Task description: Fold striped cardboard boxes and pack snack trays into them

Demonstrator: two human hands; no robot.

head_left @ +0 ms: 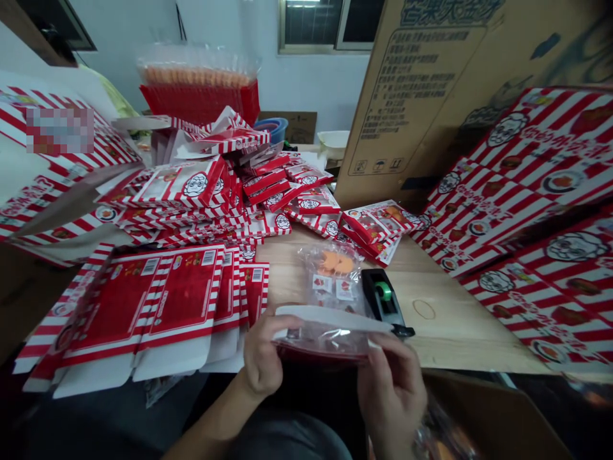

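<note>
My left hand (262,358) and my right hand (390,390) together hold a small red and white box (330,326) near the table's front edge. Each hand grips one end, fingers curled round it. A clear plastic bag (332,275) with orange pieces and small cards inside sticks out of the box's far side. A black tape dispenser (383,300) with a green roll sits just right of the bag.
Flat red-striped box blanks (158,306) lie in a row at the left. Folded boxes (225,191) pile up behind them. A large brown carton (431,96) stands at the right, with striped cartons (536,223) leaning before it. The wooden table (445,326) shows at the right.
</note>
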